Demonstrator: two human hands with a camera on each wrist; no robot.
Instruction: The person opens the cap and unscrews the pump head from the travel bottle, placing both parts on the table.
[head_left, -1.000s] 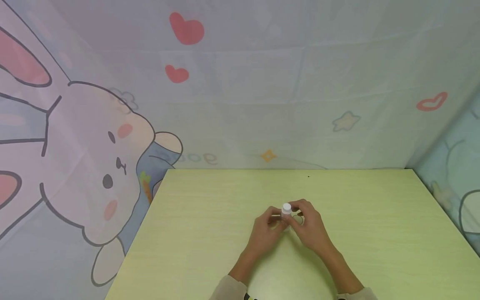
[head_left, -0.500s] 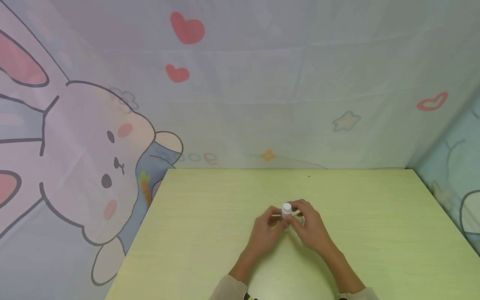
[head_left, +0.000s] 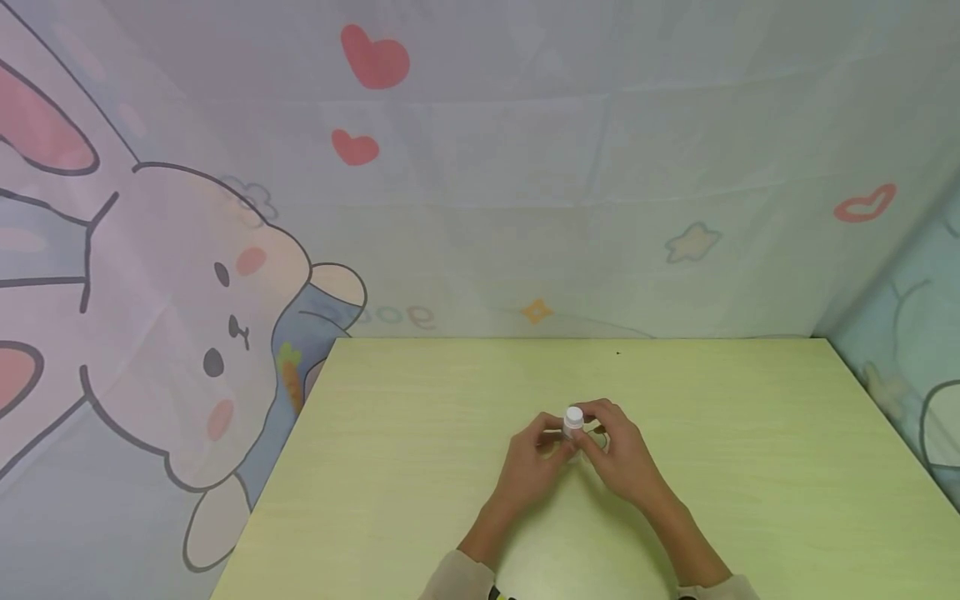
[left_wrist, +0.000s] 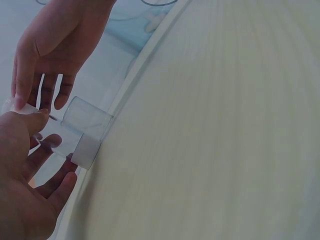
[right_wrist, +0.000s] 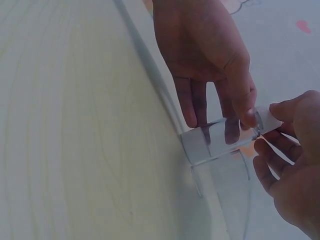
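A clear bottle point(right_wrist: 220, 137) with a white cap point(head_left: 573, 415) stands upright between the two hands. Its lowest part looks white point(left_wrist: 86, 151); whether that is contents or a label I cannot tell. My left hand point(head_left: 529, 468) holds the bottle's body, thumb and fingers around it. At the top, my right hand point(head_left: 624, 460) pinches the white cap between thumb and fingers. Close beside the bottle, on the right hand's side, is a clear cylindrical cup point(left_wrist: 88, 118), partly hidden by the right hand in the head view.
All of this is on a pale yellow-green wood-grain table point(head_left: 420, 433). A tiny dark speck point(head_left: 618, 353) lies near the far edge. Behind and beside the table hangs a printed cloth point(head_left: 487, 167) with a rabbit and hearts.
Hardly anything differs. Both hands keep their places around the bottle, with at most a very slight shift of the right hand's fingers at the cap.
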